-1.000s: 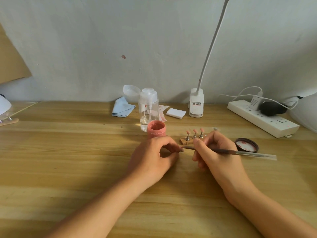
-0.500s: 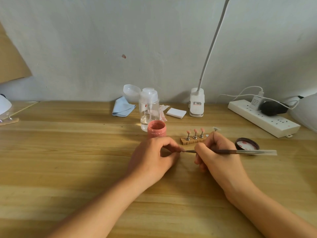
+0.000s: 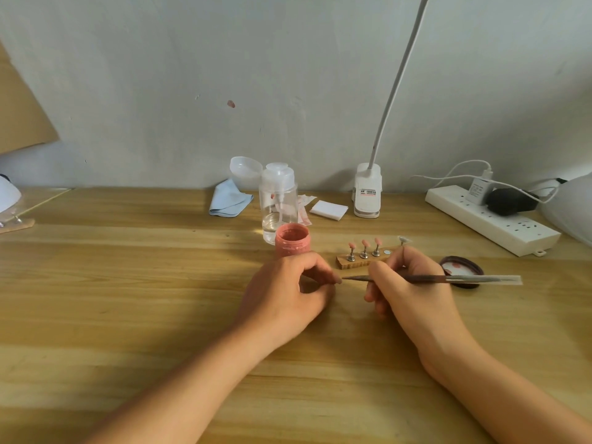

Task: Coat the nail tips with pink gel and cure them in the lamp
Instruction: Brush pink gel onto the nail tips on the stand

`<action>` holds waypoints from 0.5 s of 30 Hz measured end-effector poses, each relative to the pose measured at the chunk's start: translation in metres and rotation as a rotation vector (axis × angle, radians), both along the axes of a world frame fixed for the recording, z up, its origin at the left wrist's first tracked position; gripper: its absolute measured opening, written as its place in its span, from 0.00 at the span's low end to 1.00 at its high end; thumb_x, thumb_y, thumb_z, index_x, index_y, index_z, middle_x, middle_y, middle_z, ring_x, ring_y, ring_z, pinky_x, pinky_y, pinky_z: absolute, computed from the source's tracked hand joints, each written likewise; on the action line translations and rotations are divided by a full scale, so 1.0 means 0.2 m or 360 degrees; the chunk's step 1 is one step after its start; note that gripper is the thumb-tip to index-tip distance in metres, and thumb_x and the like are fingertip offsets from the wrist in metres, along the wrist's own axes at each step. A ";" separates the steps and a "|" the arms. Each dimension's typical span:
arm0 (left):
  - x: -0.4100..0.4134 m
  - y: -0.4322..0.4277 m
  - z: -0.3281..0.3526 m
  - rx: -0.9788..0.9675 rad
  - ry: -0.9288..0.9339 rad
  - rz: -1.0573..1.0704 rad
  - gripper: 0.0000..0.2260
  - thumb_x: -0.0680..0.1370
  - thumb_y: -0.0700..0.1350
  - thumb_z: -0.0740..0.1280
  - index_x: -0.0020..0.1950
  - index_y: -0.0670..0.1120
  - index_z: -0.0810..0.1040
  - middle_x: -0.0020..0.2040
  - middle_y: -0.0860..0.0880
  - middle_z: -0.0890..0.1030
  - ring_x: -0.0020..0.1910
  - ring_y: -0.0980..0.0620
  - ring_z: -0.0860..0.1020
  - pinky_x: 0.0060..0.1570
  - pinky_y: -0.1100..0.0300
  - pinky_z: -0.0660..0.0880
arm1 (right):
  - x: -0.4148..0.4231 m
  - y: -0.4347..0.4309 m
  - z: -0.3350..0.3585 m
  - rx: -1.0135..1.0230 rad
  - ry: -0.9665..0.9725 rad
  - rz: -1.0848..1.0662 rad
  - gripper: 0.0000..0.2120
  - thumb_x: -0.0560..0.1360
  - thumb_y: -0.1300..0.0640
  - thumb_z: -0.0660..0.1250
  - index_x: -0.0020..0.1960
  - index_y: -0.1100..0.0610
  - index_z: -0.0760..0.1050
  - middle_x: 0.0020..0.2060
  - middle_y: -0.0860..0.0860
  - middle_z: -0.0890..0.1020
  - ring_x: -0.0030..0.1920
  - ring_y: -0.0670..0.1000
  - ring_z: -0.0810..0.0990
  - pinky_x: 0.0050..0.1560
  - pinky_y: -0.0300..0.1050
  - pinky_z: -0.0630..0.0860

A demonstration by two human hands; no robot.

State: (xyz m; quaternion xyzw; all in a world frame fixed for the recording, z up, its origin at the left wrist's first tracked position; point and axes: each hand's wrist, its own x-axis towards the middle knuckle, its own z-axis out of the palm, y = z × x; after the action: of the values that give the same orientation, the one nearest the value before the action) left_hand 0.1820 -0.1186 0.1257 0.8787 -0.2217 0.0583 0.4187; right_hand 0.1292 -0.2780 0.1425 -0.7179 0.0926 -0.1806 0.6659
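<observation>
My left hand (image 3: 285, 296) rests on the table with thumb and forefinger pinched on a small nail tip (image 3: 337, 279) that is mostly hidden. My right hand (image 3: 413, 293) grips a thin brush (image 3: 464, 278) like a pen, and its point touches those left fingertips. Just behind my left hand stands an open jar of pink gel (image 3: 293, 241). A wooden holder (image 3: 349, 265) carries three pink nail tips (image 3: 365, 243) on metal stands. A clear tip (image 3: 404, 240) stands past its right end. The white curing lamp (image 3: 573, 209) sits at the right edge.
The jar's dark lid (image 3: 461, 267) lies under the brush handle. Along the wall sit a clear pump bottle (image 3: 278, 203), a blue cloth (image 3: 227, 200), white pads (image 3: 328, 209), a clip-on desk lamp (image 3: 367, 193) and a power strip (image 3: 493, 219) with plugs.
The brush handle has swung from a downward slant to level, and my right hand has shifted slightly right. My left hand has stayed in place.
</observation>
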 end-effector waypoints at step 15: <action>0.00 0.00 0.00 0.0041 -0.0014 -0.0013 0.11 0.72 0.49 0.74 0.42 0.67 0.78 0.41 0.69 0.80 0.31 0.70 0.73 0.30 0.71 0.62 | 0.01 0.00 0.00 -0.0045 -0.0026 0.0033 0.09 0.74 0.66 0.65 0.39 0.66 0.67 0.24 0.56 0.79 0.23 0.47 0.71 0.23 0.37 0.68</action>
State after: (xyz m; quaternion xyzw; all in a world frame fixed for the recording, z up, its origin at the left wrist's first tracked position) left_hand 0.1814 -0.1191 0.1258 0.8829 -0.2278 0.0577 0.4065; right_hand 0.1307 -0.2774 0.1427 -0.7266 0.0771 -0.1810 0.6583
